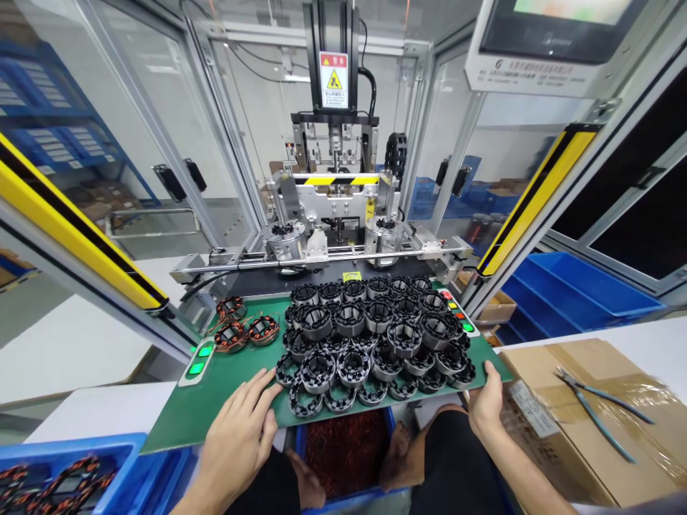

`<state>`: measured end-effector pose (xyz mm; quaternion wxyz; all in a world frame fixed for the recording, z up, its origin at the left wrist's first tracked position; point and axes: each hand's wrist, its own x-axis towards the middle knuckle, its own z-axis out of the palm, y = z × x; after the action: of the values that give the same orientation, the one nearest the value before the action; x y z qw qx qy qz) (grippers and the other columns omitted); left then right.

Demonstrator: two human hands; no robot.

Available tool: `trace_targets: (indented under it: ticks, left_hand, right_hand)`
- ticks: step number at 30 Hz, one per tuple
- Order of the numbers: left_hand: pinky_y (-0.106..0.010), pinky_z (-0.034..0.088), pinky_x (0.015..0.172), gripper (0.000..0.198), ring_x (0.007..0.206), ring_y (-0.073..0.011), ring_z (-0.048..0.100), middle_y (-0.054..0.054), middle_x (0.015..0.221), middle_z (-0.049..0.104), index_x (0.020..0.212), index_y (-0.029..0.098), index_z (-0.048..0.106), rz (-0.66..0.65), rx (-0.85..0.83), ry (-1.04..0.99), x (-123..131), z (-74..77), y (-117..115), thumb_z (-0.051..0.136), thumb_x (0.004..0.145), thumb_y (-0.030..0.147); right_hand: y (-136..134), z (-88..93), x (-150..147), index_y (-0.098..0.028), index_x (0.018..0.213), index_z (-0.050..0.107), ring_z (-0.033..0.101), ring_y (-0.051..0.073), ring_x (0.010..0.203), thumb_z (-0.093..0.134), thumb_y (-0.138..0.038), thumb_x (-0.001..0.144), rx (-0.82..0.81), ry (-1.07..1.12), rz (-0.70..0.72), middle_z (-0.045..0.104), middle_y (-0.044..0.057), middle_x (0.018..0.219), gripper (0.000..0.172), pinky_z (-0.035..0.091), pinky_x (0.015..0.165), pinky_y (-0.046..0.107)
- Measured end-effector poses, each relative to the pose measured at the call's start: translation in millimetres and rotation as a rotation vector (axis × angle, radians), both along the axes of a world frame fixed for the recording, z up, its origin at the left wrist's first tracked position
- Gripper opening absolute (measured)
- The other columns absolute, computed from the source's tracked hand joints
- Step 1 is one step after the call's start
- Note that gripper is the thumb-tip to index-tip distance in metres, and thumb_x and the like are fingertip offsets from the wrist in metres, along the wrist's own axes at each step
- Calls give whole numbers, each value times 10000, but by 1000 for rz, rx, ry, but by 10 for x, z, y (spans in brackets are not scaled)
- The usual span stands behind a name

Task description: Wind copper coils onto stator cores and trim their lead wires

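Note:
My left hand (pixel 241 422) lies over the front of the green worktop (pixel 177 418), open, with its fingers stretched toward the near left corner of a stack of stator cores (pixel 353 366). Its fingertips are at or against the end core; contact is hard to tell. The cores are grey rings with black insulated slots, piled in several rows. At the worktop's right front edge, my right hand (pixel 486 397) has its thumb on top and its other fingers mostly hidden, closed around the edge. Copper-wound stators (pixel 262 330) sit in a small group to the left of the stack.
Behind the worktop stands a machine with two round fixtures (pixel 286 243) (pixel 383 239). Lit green buttons (pixel 197 368) flank the surface. Pliers (pixel 595 408) lie on a cardboard box (pixel 606 365) at right. A blue bin (pixel 123 458) holds wound stators; another blue bin (pixel 300 443) sits below.

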<state>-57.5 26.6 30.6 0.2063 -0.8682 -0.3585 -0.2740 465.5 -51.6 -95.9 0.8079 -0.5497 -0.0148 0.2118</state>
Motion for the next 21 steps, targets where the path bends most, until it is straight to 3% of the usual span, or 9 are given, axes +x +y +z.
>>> trace_targets:
  ticks: [5,9,12,21]
  left_hand:
    - [-432,602,1163,314,1323,-288,815,-134,1423,853,1287,203,725,1,-9,-53,13,-25,-25,501,1070,163]
    - [-423,625,1132,607,1215,-284,846,-154,1465,846,1677,102,542,43,12,-120,12,-71,-49,499,1073,154]
    - [-418,626,1139,797,1220,-275,852,-119,1500,839,1865,152,345,47,14,-66,17,-53,-50,468,1078,146]
    - [-415,642,1097,819,1218,-278,862,-118,1452,859,1899,165,289,51,38,-23,6,-48,-29,458,1098,160]
  right_hand:
    - [11,79,-28,-250,1348,780,735,277,1470,819,-640,820,-24,63,-25,834,44,1423,657,577,1309,438]
    - [17,103,-56,-252,1357,772,744,292,1453,808,-647,834,-33,41,-30,836,47,1411,656,609,1281,470]
    - [23,110,-74,-239,1339,771,740,294,1455,791,-655,866,-37,4,-37,839,59,1387,630,626,1262,460]
    - [46,164,-98,-258,1357,764,719,286,1502,813,-636,831,-20,53,-60,829,44,1434,649,547,1350,478]
